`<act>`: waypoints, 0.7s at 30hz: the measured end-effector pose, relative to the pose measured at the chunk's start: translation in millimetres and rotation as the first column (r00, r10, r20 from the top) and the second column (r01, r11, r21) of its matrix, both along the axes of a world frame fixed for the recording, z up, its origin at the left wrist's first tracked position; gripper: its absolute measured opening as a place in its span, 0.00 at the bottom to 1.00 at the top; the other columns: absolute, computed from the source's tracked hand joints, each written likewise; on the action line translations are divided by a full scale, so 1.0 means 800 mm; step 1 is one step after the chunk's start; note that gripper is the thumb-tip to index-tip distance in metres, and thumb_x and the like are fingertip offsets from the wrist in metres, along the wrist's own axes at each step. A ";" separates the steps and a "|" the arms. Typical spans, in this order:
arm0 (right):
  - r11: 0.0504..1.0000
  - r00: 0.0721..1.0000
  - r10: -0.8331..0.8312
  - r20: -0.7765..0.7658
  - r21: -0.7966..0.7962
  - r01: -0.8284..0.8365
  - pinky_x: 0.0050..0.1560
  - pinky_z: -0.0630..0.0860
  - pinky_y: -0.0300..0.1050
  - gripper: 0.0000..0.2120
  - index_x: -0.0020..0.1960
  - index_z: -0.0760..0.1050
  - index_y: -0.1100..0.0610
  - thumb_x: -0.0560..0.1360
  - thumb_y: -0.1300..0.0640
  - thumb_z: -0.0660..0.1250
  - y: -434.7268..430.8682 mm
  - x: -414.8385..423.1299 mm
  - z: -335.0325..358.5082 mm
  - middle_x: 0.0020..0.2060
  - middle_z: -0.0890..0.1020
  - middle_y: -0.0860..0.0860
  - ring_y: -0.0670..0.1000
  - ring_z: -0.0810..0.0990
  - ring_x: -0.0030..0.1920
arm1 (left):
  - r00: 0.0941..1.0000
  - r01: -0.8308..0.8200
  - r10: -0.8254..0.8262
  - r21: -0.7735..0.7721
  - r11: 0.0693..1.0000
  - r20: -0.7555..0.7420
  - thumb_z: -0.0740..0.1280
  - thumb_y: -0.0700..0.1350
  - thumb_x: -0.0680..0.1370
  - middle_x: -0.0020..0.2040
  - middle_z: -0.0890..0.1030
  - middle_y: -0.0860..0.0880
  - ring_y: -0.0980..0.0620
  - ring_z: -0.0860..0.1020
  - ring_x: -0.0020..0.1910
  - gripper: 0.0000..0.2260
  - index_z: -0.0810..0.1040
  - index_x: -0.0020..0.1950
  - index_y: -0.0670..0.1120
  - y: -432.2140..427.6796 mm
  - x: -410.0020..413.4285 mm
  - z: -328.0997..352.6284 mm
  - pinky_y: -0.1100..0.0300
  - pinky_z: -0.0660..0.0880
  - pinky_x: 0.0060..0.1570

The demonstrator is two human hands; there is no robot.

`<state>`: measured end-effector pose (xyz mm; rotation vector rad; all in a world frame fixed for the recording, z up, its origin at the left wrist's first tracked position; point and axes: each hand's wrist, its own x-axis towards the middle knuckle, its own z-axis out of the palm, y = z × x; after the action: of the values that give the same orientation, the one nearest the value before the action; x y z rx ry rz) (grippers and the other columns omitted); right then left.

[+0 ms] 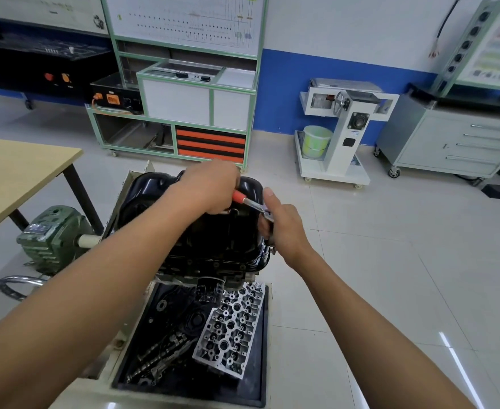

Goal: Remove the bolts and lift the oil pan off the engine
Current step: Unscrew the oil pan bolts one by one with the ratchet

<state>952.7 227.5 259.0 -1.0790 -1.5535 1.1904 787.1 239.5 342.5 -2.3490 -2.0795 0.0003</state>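
Black oil pan [148, 196] centre frame, atop the engine [213, 261]. We judge it stiff, fairly heavy, oily; take it by the rim. Left hand [210, 187] fingers clamp the ratchet [238, 197] handle; right hand [282, 228] fingers wrap its head.

— Where does the view look from?
— The person's head, wide-angle (straight edges bend near the rim), facing forward and down.
— How near?
— The oil pan [142, 196] sits close below centre; floor [390, 261] and far wall [346, 22] fill the upper frame
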 end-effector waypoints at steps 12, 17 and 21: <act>0.992 0.993 0.120 0.019 0.030 -0.121 0.34 0.68 0.45 0.35 0.28 0.69 0.69 0.75 0.37 0.64 0.009 0.027 0.004 0.26 0.69 0.69 0.57 0.68 0.29 | 0.976 0.027 -0.082 0.256 0.966 0.204 0.68 0.44 0.76 0.51 0.81 0.49 0.45 0.78 0.50 0.08 0.82 0.54 0.49 0.021 0.028 -0.031 0.54 0.67 0.43; 0.943 0.932 -0.332 -0.147 -0.054 0.328 0.35 0.73 0.45 0.27 0.45 0.76 0.67 0.80 0.41 0.65 -0.002 0.010 -0.002 0.35 0.80 0.57 0.47 0.75 0.32 | 0.997 -0.019 0.013 0.080 0.997 0.076 0.69 0.62 0.76 0.38 0.71 0.53 0.48 0.74 0.39 0.14 0.73 0.45 0.53 -0.043 0.016 -0.016 0.54 0.68 0.41; 0.934 0.921 -0.356 -0.159 -0.073 0.349 0.44 0.76 0.50 0.20 0.47 0.78 0.59 0.83 0.43 0.59 -0.004 -0.003 0.001 0.39 0.80 0.56 0.47 0.78 0.39 | 0.988 0.136 -0.127 -0.100 0.986 0.093 0.68 0.69 0.72 0.33 0.73 0.55 0.57 0.71 0.31 0.21 0.68 0.35 0.54 -0.103 0.048 -0.003 0.57 0.68 0.33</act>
<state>950.7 224.0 259.8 -1.1941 -1.1468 1.0396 825.6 157.2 340.1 -2.5902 -2.0036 0.0093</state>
